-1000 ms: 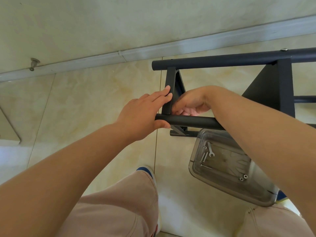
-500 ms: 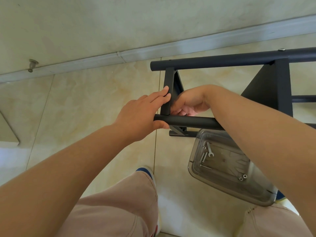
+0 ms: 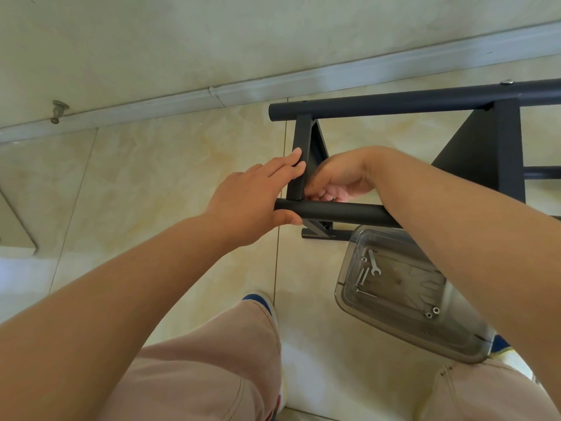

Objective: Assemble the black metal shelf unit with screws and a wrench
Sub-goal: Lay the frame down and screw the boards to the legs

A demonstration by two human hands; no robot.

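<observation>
The black metal shelf unit stands on the tiled floor, with round tubes and flat shelf panels. My left hand wraps the end of the near tube, thumb under it, fingers lying against the upright end panel. My right hand reaches behind that panel at its joint with the near tube, fingers curled; what they pinch is hidden. A small silver wrench and screws lie in a clear plastic tray below the tube.
Two nuts sit at the tray's near corner. The wall and its grey skirting run behind the shelf. A metal door stop sticks out at the left. My knees and a blue-toed shoe are below.
Both hands stay at the same joint. The view has shifted very slightly; my right fingers have moved a little behind the panel.
</observation>
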